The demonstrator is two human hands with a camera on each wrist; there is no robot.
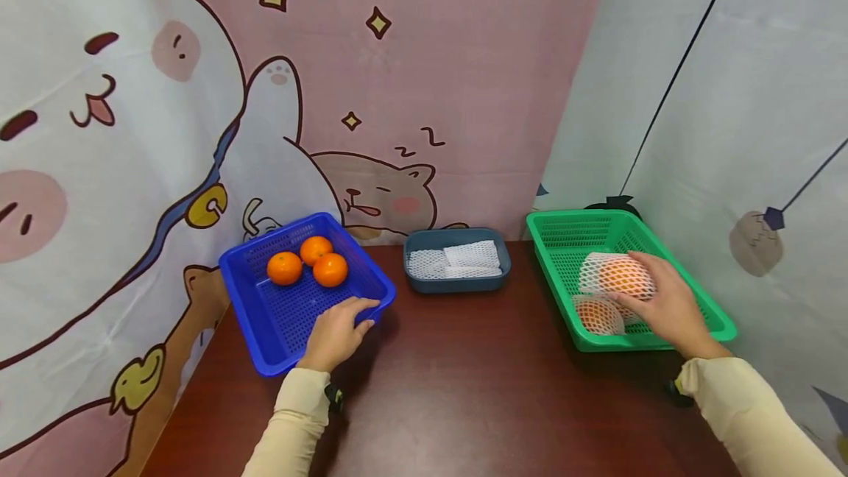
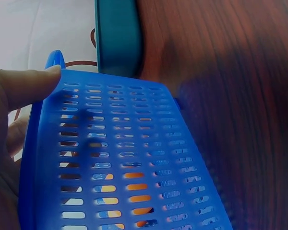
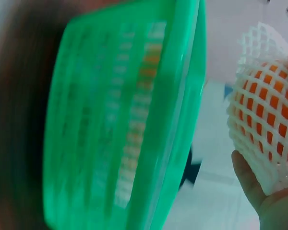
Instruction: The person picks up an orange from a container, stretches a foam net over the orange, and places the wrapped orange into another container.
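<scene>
My right hand [image 1: 672, 308] holds an orange in a white foam net sleeve [image 1: 616, 276] over the green basket [image 1: 563, 263]. Thumb and fingers reach around its sides, as the right wrist view also shows. Under it in that basket lies another netted orange [image 1: 598, 317], partly covered. On the left, my left hand [image 1: 336, 336] grips the near right rim of the blue basket [image 1: 271, 326]; the left wrist view has the thumb [image 2: 36, 85] against the outer wall and the fingers inside. Three bare oranges [image 1: 285, 269] sit together toward the back of the blue basket.
Between the baskets, a dark blue-grey tray [image 1: 457, 285] with white foam net sleeves [image 1: 473, 256] stands at the back of the brown table [image 1: 457, 374]. A cartoon-printed cloth [image 1: 464, 94] hangs behind and on both sides.
</scene>
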